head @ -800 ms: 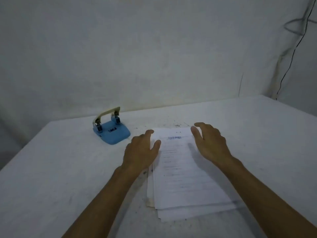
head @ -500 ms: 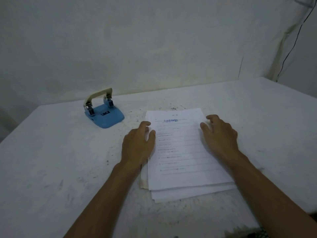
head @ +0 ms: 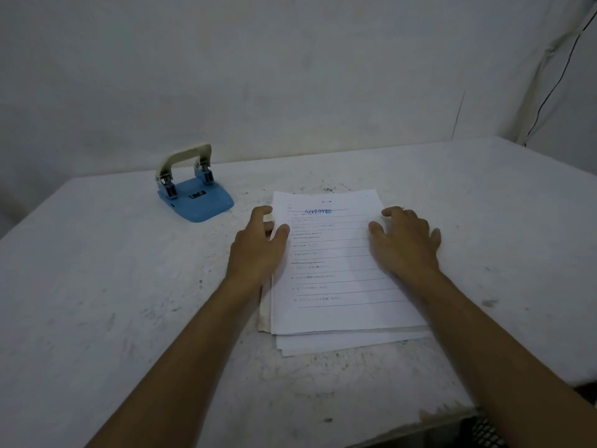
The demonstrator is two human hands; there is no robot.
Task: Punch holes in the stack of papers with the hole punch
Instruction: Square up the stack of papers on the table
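A stack of white printed papers (head: 336, 273) lies flat on the white table (head: 97, 302), its sheets fanned out unevenly at the near end; the top sheet bears a blue "APPROVED" stamp. My left hand (head: 258, 247) rests on the stack's left edge, thumb on the top sheet. My right hand (head: 405, 242) lies on the right edge, fingers spread over the paper. Neither hand has lifted anything. A blue hole punch (head: 193, 192) with a cream lever, raised, stands to the far left of the stack, a hand's width from my left hand.
A plain white wall (head: 290, 76) rises right behind the table. A thin black cable (head: 559, 79) hangs down the wall at the far right. The table's near right corner (head: 452, 412) ends over a dark gap.
Both hands have come down from hovering over the top of the stack and settled on its left and right edges. The view has tilted down slightly.
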